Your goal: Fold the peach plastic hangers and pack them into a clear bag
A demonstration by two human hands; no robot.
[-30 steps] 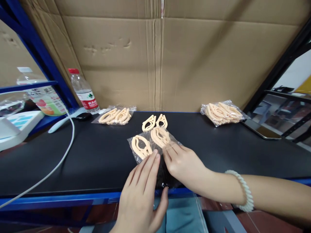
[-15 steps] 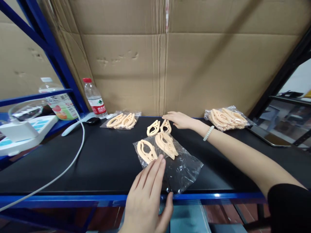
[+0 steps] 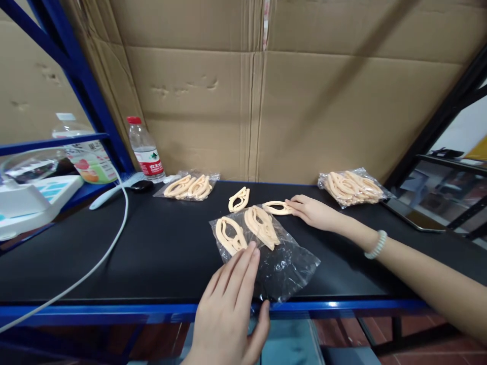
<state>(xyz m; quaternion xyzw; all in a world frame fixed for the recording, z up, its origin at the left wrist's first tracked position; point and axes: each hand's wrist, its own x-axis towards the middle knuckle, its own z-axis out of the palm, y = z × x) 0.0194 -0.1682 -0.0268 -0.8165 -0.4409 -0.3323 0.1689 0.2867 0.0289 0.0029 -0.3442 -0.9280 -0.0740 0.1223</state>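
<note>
My left hand (image 3: 228,304) lies with stretched fingers on the near side of a clear plastic bag (image 3: 292,268), by the front edge of the table. Two beige folded plastic hangers, a left one (image 3: 230,235) and a right one (image 3: 262,226), lie at the bag, side by side. My right hand (image 3: 310,210) pinches the end of another beige folded hanger (image 3: 276,208), which lies sideways just behind the bag. One more folded hanger (image 3: 239,199) rests loose to its left, apart from both hands.
A bagged set of hangers (image 3: 188,187) lies at back left, and a thicker bagged pile (image 3: 352,187) at back right. A water bottle (image 3: 146,152), a brush (image 3: 114,192) and a white cable (image 3: 114,243) are on the left. A flat dark tablet-like thing (image 3: 414,215) lies far right.
My right hand has come nearer and to the right, turning the hanger it grips from upright to sideways. My left hand stays on the bag.
</note>
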